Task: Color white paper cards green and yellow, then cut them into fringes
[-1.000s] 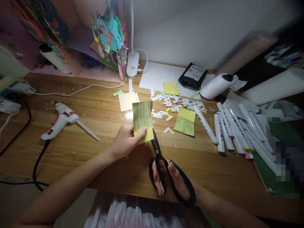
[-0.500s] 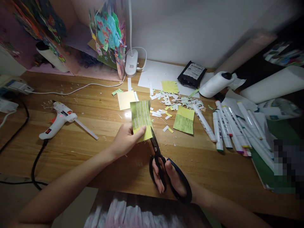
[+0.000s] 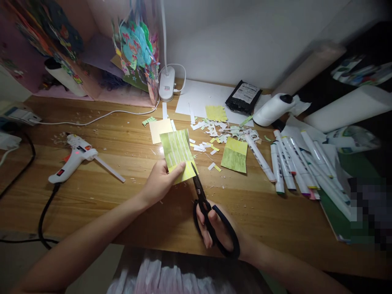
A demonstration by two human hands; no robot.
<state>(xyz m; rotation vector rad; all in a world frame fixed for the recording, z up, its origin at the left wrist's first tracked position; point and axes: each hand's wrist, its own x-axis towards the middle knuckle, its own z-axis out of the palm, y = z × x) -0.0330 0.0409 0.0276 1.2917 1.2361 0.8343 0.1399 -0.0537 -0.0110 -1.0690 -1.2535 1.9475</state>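
Observation:
Between thumb and fingers, my left hand [image 3: 162, 179] holds a small green-and-yellow paper card [image 3: 177, 148] with pale stripes, tilted above the desk. My right hand [image 3: 217, 222] has its fingers through the loops of black-handled scissors [image 3: 200, 195]. Their blades point up and away, at the card's lower right edge, one blade in front of the paper. A second green-and-yellow card [image 3: 234, 155] lies flat on the desk to the right. Beyond the held card is a plain cream square [image 3: 159, 130].
Paper scraps [image 3: 226, 130] are strewn over the wooden desk [image 3: 128, 220]. A glue gun [image 3: 73, 157] with its cord lies left. Several markers [image 3: 294, 163] and a white roll [image 3: 272, 109] are right. A black packet [image 3: 244, 96] and power strip [image 3: 167, 83] sit at the back.
The held card has tilted and shifted slightly left. The scissor blades have opened a little at its edge. The whole view has moved slightly.

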